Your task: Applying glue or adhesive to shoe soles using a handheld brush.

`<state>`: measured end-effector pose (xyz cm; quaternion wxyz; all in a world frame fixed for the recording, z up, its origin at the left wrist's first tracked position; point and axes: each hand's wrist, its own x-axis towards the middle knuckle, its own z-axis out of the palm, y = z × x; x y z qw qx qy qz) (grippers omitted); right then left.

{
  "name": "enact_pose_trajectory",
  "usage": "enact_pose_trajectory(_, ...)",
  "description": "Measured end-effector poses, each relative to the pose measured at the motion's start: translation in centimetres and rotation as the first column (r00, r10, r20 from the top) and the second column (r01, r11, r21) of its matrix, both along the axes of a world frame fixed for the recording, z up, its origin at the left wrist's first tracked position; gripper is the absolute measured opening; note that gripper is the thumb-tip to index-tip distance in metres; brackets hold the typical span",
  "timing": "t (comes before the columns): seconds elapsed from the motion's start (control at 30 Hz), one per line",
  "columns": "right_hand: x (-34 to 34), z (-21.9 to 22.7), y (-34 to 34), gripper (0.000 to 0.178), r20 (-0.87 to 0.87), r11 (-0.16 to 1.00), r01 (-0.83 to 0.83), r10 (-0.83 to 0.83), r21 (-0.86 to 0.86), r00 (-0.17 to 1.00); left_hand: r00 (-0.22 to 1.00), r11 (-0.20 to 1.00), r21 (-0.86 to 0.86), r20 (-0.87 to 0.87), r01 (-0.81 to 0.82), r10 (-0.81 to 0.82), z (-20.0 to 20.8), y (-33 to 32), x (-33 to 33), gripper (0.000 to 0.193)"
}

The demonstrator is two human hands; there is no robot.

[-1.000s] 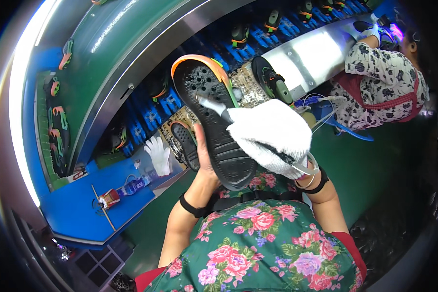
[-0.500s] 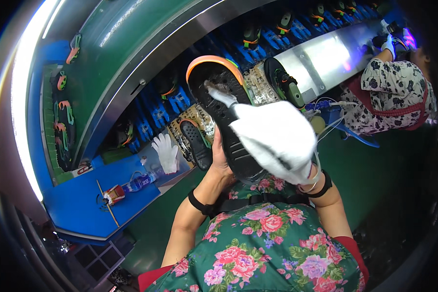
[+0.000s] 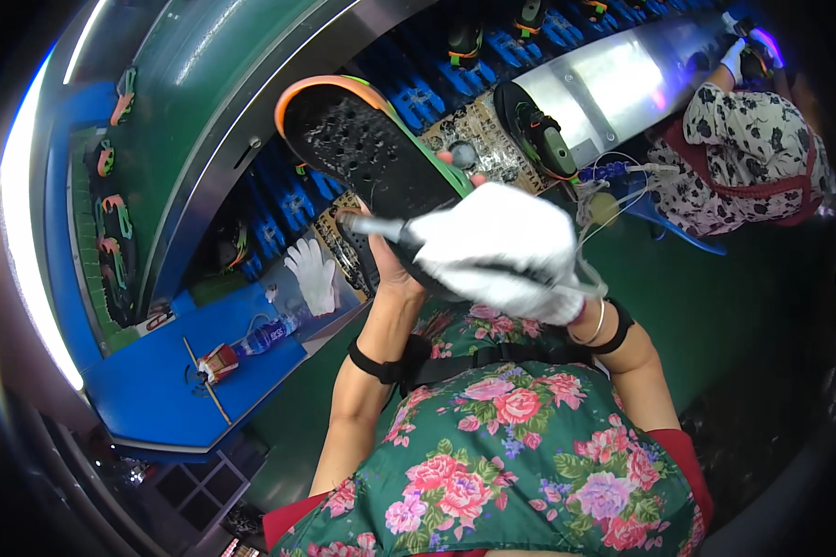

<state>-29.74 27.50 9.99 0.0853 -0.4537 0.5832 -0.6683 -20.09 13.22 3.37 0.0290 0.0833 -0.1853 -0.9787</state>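
Observation:
My bare left hand (image 3: 392,267) holds a black shoe sole (image 3: 367,139) from below, its fingertips showing at the far right edge. The sole has small holes, an orange rim at the far end and green along the side; wet, shiny patches mark its surface. In a white knit glove, my right hand (image 3: 502,246) is closed on a brush (image 3: 385,228) with a pale shaft. The brush crosses the sole's near half, its brown tip past the left edge; whether they touch I cannot tell. Behind the tip, a second sole (image 3: 360,243) is mostly hidden.
Beyond the sole, a black and green shoe upper (image 3: 537,135) rests beside a small round cup (image 3: 463,154). A white glove (image 3: 312,276) and plastic bottle (image 3: 267,336) lie left, near a blue table (image 3: 149,390). Thin tubes (image 3: 622,200) run right, where another person (image 3: 743,158) works.
The held sole has shifted left and away from me and tilted further left. My right hand has drawn the brush from the sole's far half toward its near left edge.

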Motion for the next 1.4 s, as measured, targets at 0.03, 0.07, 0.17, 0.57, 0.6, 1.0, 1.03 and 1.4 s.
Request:
enact_pose_trajectory(0.03,-0.5,-0.6,0.1,0.022,-0.070,0.995,0.101,-0.102,-0.022,0.992,0.997,0.992,0.113,-0.036,-0.059,0.064,0.7,0.3,-0.6,0.099)
enact_pose_trajectory(0.07,-0.7,-1.4,0.3,0.024,-0.123,0.991,0.131,-0.133,-0.023,0.984,0.989,0.968,0.225,-0.065,-0.114,0.131,1.2,0.4,-1.0,0.101)
enact_pose_trajectory(0.17,0.7,-0.7,0.6,0.023,-0.320,0.996,0.079,-0.059,0.049,0.945,0.997,0.982,0.176,-0.029,-0.069,0.076,1.1,0.3,-1.3,0.101)
enact_pose_trajectory(0.57,1.5,-0.8,1.2,0.022,-0.182,0.997,-0.073,0.077,0.031,0.980,0.987,0.981,0.195,-0.153,-0.019,0.050,0.5,-2.1,-1.7,0.088)
enact_pose_trajectory(0.6,0.8,-0.4,1.3,0.018,0.014,0.988,-0.156,0.156,-0.013,0.988,0.989,0.981,0.194,-0.138,-0.019,0.047,0.4,-2.2,-1.6,0.088)
enact_pose_trajectory(1.0,1.1,-2.4,1.9,0.014,0.269,0.994,-0.094,0.104,-0.050,0.958,0.988,0.984,0.121,-0.055,-0.134,0.142,0.6,-1.8,-0.6,0.103)
enact_pose_trajectory(1.03,0.8,-2.5,2.0,0.016,0.123,0.998,-0.063,0.064,-0.006,0.990,0.984,0.981,0.142,-0.097,-0.135,0.149,0.5,-1.8,-0.5,0.104)
enact_pose_trajectory(1.4,1.6,-2.8,2.3,0.025,-0.149,0.998,-0.014,0.023,0.063,0.989,0.999,0.996,0.088,-0.037,0.021,-0.017,-0.5,-3.3,0.8,0.107)
